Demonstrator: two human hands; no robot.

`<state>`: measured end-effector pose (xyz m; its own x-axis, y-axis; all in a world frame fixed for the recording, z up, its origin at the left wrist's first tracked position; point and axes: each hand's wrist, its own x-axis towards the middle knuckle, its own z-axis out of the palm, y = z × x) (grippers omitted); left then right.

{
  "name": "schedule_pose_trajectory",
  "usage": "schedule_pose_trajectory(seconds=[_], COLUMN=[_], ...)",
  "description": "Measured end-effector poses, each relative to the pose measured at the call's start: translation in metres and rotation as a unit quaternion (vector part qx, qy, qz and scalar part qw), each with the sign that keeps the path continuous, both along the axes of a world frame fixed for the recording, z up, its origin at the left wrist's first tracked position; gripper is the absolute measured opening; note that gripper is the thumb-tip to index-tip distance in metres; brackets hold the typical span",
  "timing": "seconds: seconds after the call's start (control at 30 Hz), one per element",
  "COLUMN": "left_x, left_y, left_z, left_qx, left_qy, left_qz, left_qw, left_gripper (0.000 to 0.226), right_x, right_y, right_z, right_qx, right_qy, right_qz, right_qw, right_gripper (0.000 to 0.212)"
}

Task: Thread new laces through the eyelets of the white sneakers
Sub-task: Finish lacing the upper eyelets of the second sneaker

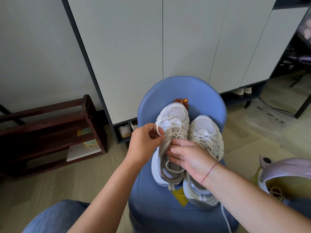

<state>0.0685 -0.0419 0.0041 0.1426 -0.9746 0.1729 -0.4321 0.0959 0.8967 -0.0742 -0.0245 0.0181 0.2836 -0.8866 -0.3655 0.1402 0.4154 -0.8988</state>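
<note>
lace work on the blue chair

denim knee (pixel 55 217) sits at 7 o'clock, and our forearms reach past it to the blue chair (pixel 168 91) at centre, where both sneakers lie with toes toward 12. our left hand (pixel 144 142) is at 9 o'clock of the first sneaker (pixel 176 113), palm turned inward, its grip pinching a loop of lace (pixel 157 125) between thumb and fingertips. our right hand (pixel 190 158) comes in from 4 o'clock, its grip apparently released, with straight fingers pressing by the tongue. the second sneaker (pixel 204 126) lies just beside at 3 o'clock and looks laced. to do this well, we judge, pin the shoe, draw slack evenly, and flatten the lace before the next eyelet.
</note>
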Motion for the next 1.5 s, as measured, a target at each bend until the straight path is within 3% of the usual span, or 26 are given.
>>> schedule_pose_trajectory(seconds=[0.13, 0.4, 0.63, 0.93, 1.23, 1.5], left_x=[-0.0025, 0.0034, 0.0007, 0.0061, 0.0026, 0.0023], left_y=[0.0011, -0.0016, -0.0024, -0.0026, -0.0023, -0.0002], left_z=[-0.0005, -0.0023, -0.0017, -0.0042, -0.0034, -0.0041], left_qx=[-0.016, 0.05, 0.066, 0.084, 0.029, 0.058], left_qy=[-0.012, 0.118, 0.165, 0.169, 0.048, 0.135], left_qz=[0.009, -0.002, -0.036, -0.013, 0.015, -0.003], left_qw=[1.0, 0.992, 0.983, 0.982, 0.998, 0.989], left_gripper=[0.017, 0.016, 0.012, 0.017, 0.02, 0.021], right_x=[-0.0005, -0.0022, -0.0013, -0.0028, -0.002, -0.0027], right_y=[0.0, -0.0011, -0.001, -0.0002, -0.0011, 0.0003], right_z=[-0.0009, -0.0006, 0.0004, 0.0022, 0.0008, 0.0007], right_qx=[0.002, 0.021, 0.022, 0.027, 0.029, 0.023], right_qy=[-0.002, -0.025, -0.029, -0.033, -0.034, -0.036], right_qz=[-0.001, 0.0, -0.003, -0.005, -0.004, -0.001], right_qw=[1.0, 0.999, 0.999, 0.999, 0.999, 0.999], right_gripper=[0.034, 0.033, 0.033, 0.033, 0.031, 0.033])
